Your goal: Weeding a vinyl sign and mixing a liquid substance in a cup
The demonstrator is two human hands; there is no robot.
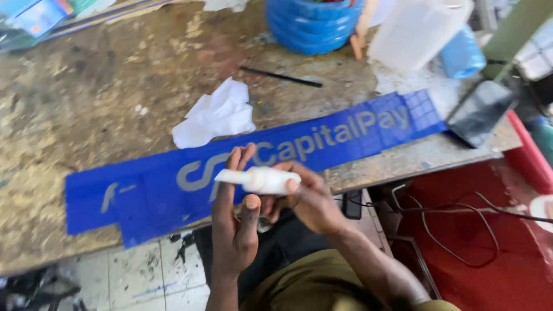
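Note:
My right hand (308,198) grips a small white squeeze tube (260,179) held level over the bench's near edge. My left hand (235,222) is raised beside it, with fingertips touching the tube's nozzle end. Just beyond both hands lies a long blue plastic sign strip (144,193) with grey cut-out lettering, running slantwise across the stained wooden workbench (92,98).
A crumpled white tissue (216,115) and a thin black stick (281,76) lie behind the strip. A blue ribbed tub (311,26), a clear plastic container (417,31) and a dark phone (480,112) stand at the back right. Cables (455,222) trail over a red floor.

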